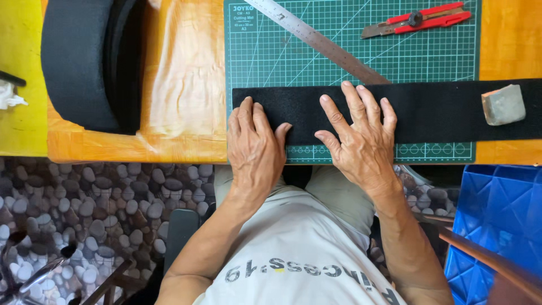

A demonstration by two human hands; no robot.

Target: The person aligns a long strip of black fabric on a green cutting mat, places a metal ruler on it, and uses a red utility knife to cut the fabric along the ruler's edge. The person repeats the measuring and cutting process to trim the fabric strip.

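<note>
Head view: black felt strip (429, 110) lying across green cutting mat (271, 56) on wooden counter (186, 85). Left hand (255, 144) flat on strip's left end, fingers together. Right hand (361, 138) flat beside it, fingers spread. Steel ruler (316, 39) diagonal on mat; red utility knife (420, 20) beyond; grey block (502, 104) on strip's right.

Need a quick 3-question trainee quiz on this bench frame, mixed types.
1. True or false: both hands lie flat on the black strip.
2. Which tool lies partly under the strip? A) ruler B) cutter C) grey block
3. Fill in: the grey block sits on the strip's ____ end.

Key:
1. True: left hand and right hand press on it, fingers spread.
2. A; the cutter lies apart on the green mat.
3. Right.
</note>
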